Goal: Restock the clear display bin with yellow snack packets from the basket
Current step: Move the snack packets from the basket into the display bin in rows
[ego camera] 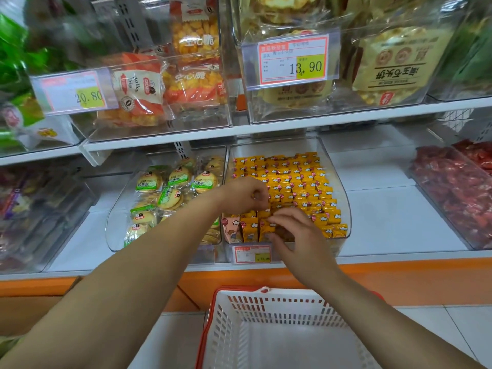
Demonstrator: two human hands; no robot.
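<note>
Shelving: white shop shelf [386, 217] with an orange front edge, lined with clear bins; more bins with price cards sit on the tier above.
Clear display bin [343, 193]: at mid-shelf, open at the top, with a small price tag [251, 253] clipped to its front.
Contents: yellow snack packets [292, 179] stand on edge in tight rows from back to front, likely so the printed faces show and more fit. The front left corner looks looser and less full.
Left hand [245, 194]: over the bin's left side, fingers curled. Whether it grips a packet cannot be told.
Right hand [298, 235]: at the front row, thumb and fingers pinching a packet there, apparently seating it upright in line.
Basket [266, 304]: white with a red rim, on the floor just below the shelf, within reach. No packets show in the part that is visible.
Progress: judged nearly done, with only the front gap left.
Neighbours: round biscuits with green labels [170, 187] fill the bin to the left; red-wrapped sweets [452, 187] fill one well apart on the right.
</note>
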